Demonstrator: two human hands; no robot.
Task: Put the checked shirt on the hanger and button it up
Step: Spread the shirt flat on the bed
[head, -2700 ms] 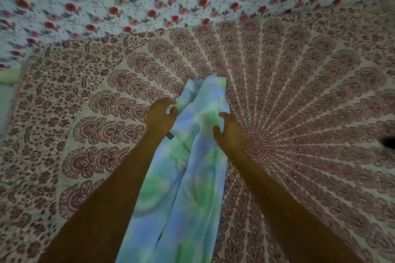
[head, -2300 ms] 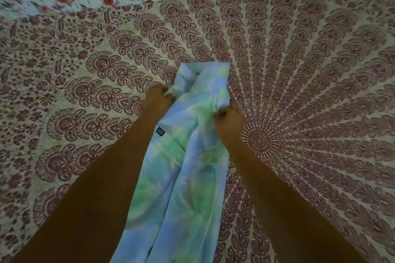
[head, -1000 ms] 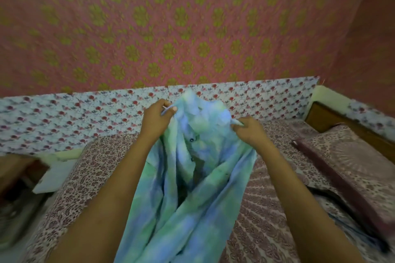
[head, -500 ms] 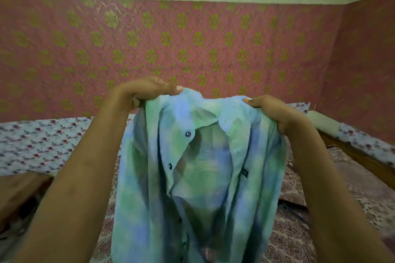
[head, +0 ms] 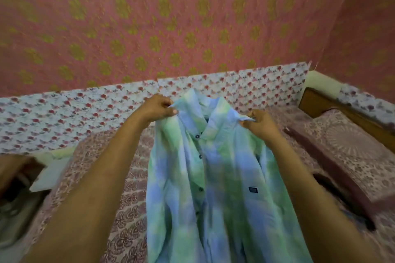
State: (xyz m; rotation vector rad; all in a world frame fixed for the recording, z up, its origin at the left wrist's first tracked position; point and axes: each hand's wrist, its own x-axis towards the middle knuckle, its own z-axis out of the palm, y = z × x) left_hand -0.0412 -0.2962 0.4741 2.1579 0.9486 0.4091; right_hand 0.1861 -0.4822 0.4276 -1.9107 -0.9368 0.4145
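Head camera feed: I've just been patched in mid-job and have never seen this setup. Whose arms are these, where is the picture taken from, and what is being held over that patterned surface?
There is no machine here. A person wears one wide-angle camera on the head, looking forward and down, so the two bare arms reaching into the picture are that person's own.

The left hand and the right hand each pinch a shoulder of the blue-green shirt near its collar, holding it up so that it hangs front-facing, with a row of dark buttons down the front.

Below is a bed with a printed bedspread, and a matching pillow lies on the right. Behind stands a pink wall. No hanger shows in this picture. The picture is a bit blurred.
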